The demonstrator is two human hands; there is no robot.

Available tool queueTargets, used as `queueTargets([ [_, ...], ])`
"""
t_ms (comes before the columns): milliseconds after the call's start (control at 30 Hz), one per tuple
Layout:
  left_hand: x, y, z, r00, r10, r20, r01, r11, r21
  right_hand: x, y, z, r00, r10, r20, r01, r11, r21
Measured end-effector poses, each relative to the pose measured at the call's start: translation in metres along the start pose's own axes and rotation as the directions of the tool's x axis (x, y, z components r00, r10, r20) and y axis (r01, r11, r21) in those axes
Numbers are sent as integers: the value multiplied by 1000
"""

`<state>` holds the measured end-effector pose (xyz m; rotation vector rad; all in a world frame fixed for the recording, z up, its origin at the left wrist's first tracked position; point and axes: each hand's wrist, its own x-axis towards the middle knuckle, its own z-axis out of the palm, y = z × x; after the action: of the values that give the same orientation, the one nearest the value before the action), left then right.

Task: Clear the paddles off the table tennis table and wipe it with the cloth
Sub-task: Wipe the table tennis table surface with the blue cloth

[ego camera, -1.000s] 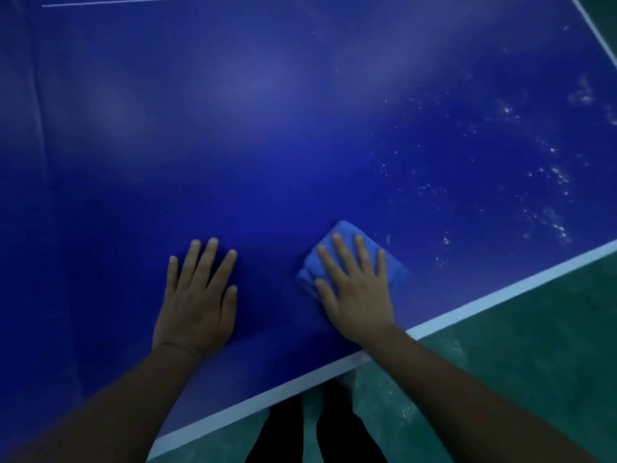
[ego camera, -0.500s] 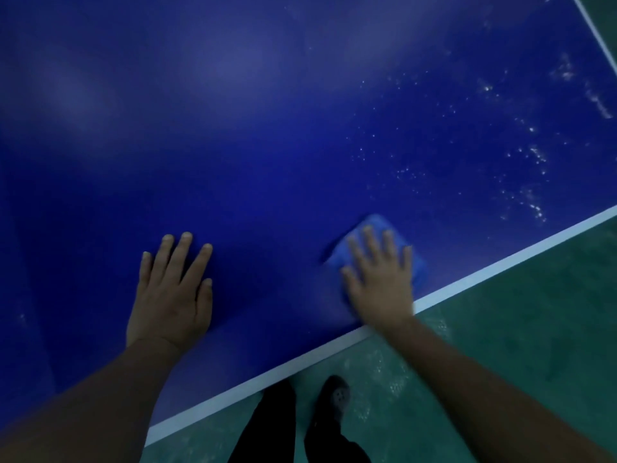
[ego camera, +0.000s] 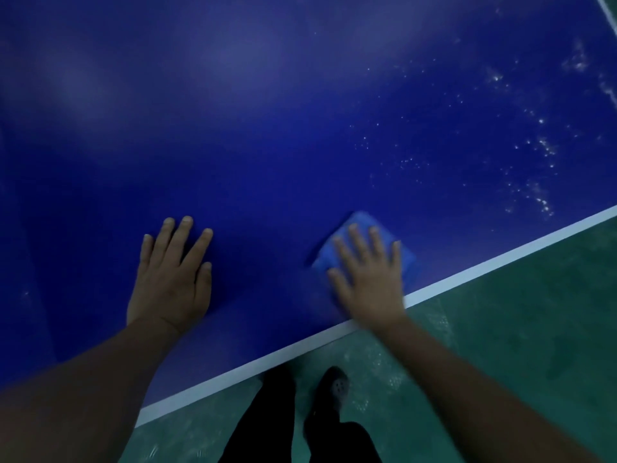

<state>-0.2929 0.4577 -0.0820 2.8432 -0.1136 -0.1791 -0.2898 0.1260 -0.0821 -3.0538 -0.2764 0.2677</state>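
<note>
**Near the white edge line: cloth under the right hand, unwiped specks lying to the right**

Near the front edge of the blue surface (ego camera: 300,135), the folded blue cloth (ego camera: 360,235) is lying flat, pinned beneath the right hand (ego camera: 369,279). That hand is spread, fingers straight and fanned, pressing down on the cloth rather than gripping it; the heel of the palm is sitting over the white edge line (ego camera: 500,259). The left hand (ego camera: 172,279) is also lying flat and released, holding nothing, bracing on bare blue well to the left of the cloth.

No paddles are showing in this view, so the clearing step is judged done or out of sight; wiping is the step in hand.

The relation that matters: a scatter of pale specks (ego camera: 534,168) is lying up and to the right of the cloth, apart from it, running toward the far right border. The cloth's longer side is appearing to lie roughly along the edge line, though blur is making that uncertain. The right hand is plainly the nearer one to the soiled patch; the left is on the opposite side.

Judgement: the coming stroke is calling for a push rightward and away from the body, with the left hand serving only as support.

Below the edge, dark trouser legs (ego camera: 267,422) and a shoe (ego camera: 337,385) are standing on the green floor (ego camera: 534,329).
</note>
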Motion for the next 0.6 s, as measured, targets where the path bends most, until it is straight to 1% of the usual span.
queueTargets([
  [33, 0, 0, 0, 1000, -1, 5, 1, 1000, 1, 11, 24, -6, 990, 144, 5, -144, 990, -8],
  [67, 0, 0, 0, 1000, -1, 9, 1, 1000, -1, 23, 46, -13, 956, 292, 12, -292, 956, 4],
  [100, 0, 0, -1, 1000, 0, 10, 0, 1000, -6, 34, 58, -19, 913, 408, 19, -408, 912, 41],
  [133, 0, 0, -1, 1000, 0, 9, 0, 1000, -11, 42, 57, -22, 871, 491, 23, -491, 868, 76],
  [167, 0, 0, -1, 1000, 1, 8, -1, 1000, -12, 46, 44, -20, 847, 532, 12, -531, 844, 81],
  [200, 0, 0, -1, 1000, 1, 8, -1, 1000, -9, 43, 22, -15, 863, 506, -10, -504, 861, 61],
  [233, 0, 0, -1, 1000, 0, 6, 0, 1000, -5, 34, -4, -9, 917, 398, -42, -395, 917, 52],
  [267, 0, 0, 0, 1000, 1, 1, -1, 1000, -4, 19, -31, -2, 976, 214, -47, -213, 976, 40],
  [300, 0, 0, 1, 1000, 2, -5, -2, 1000, -6, -2, -52, 5, 999, -22, -23, 22, 1000, 14],
  [333, 0, -1, 1, 1000, 3, -7, -3, 1000, -8, -23, -61, 10, 972, -232, 18, 233, 972, -15],
  [367, 0, -1, 2, 1000, 5, -8, -6, 1000, -9, -34, -56, 13, 930, -365, 48, 366, 930, -37],
  [400, 0, -1, 3, 1000, 6, -8, -6, 1000, -9, -31, -40, 10, 910, -410, 62, 412, 910, -32],
  [433, 0, -2, 3, 1000, 6, -10, -6, 1000, -6, -22, -19, 6, 931, -363, 49, 365, 930, -37],
  [467, 0, -2, 3, 1000, 7, -11, -7, 1000, -4, -10, 2, 2, 967, -253, 31, 254, 966, -50],
  [500, 0, -2, 3, 1000, 7, -10, -7, 1000, -2, 4, 22, -5, 995, -100, 20, 101, 993, -62],
  [533, 0, -1, 3, 1000, 6, -10, -6, 1000, -1, 17, 42, -11, 996, 76, 41, -74, 996, -49],
  [567, 0, -1, 2, 1000, 6, -8, -6, 1000, 0, 29, 57, -16, 971, 236, 39, -236, 972, -10],
  [600, 0, 0, 2, 1000, 5, -7, -5, 1000, 0, 38, 61, -20, 929, 368, 29, -369, 928, 46],
])
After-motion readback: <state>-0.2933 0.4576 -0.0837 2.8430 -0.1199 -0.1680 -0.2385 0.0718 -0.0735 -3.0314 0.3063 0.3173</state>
